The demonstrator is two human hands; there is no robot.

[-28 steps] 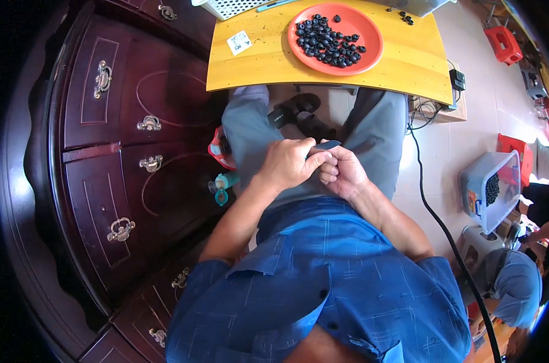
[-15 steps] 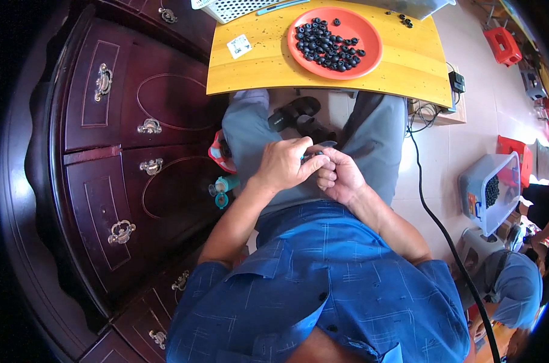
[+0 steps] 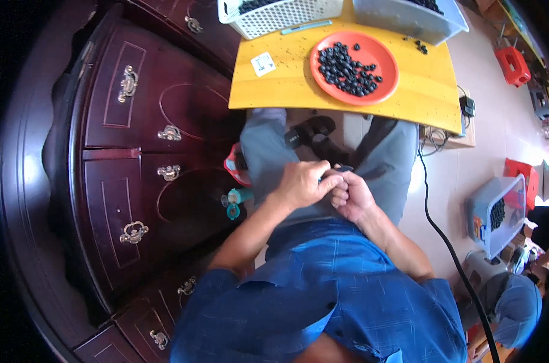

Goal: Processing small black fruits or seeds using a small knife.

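My left hand (image 3: 306, 185) and my right hand (image 3: 354, 198) meet above my lap, thumbs and fingertips touching. Both are closed in a pinch. A small dark piece (image 3: 345, 169) sticks out past the fingertips on the far side; its kind cannot be made out, nor which hand bears it. Beyond my knees, an orange-red plate (image 3: 388, 68) on the yellow table holds many small black round parts (image 3: 345, 71), some with a hole through the middle.
The yellow table (image 3: 286, 91) carries a white perforated basket (image 3: 286, 21), a clear bin (image 3: 401, 23), a blue-grey pen-like tool (image 3: 306, 26) and a white printed card (image 3: 263, 63). Dark wooden drawers (image 3: 120, 199) stand left. On the right are a black cable (image 3: 447, 242), another bin (image 3: 477, 209) and a seated person (image 3: 516, 302).
The view has shifted, so the table, plate and hands sit lower and further right. More of the basket and bin shows. My hands keep their pinch together, with small finger movements.
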